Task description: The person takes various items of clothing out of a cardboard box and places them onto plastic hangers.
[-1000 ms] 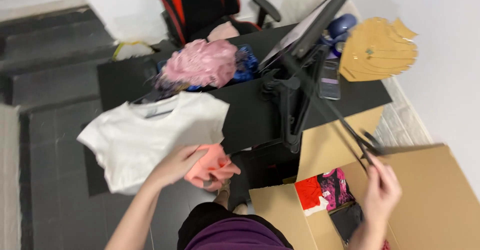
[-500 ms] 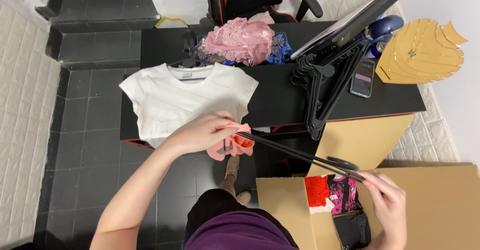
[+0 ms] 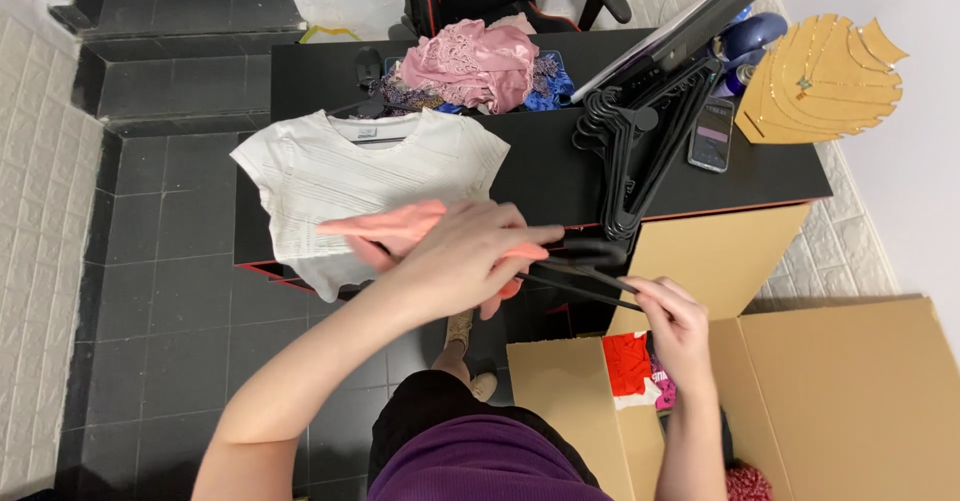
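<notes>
Holding a soft, salmon-pink cloth (image 3: 400, 225) stretched flat above the tabletop (image 3: 560, 171) edge, the left hand (image 3: 455, 261) had its grip curled around the fabric. The right hand (image 3: 672, 313) pinched a thin black plastic hanger (image 3: 580, 266), its end meeting the cloth. Behind lay a ribbed white T-shirt (image 3: 365, 176); below, an open cardboard box (image 3: 840, 401).

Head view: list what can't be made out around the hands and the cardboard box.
- Pink garment: blurred and partly covered by the left hand; its kind is unclear.
- Black hanger: its far end is hidden behind the left hand and garment; the right hand covers the other end.
- Cardboard box: cut off by the bottom and right edges; the right forearm hides most of its contents.
- Phone: screen too small to read.
</notes>
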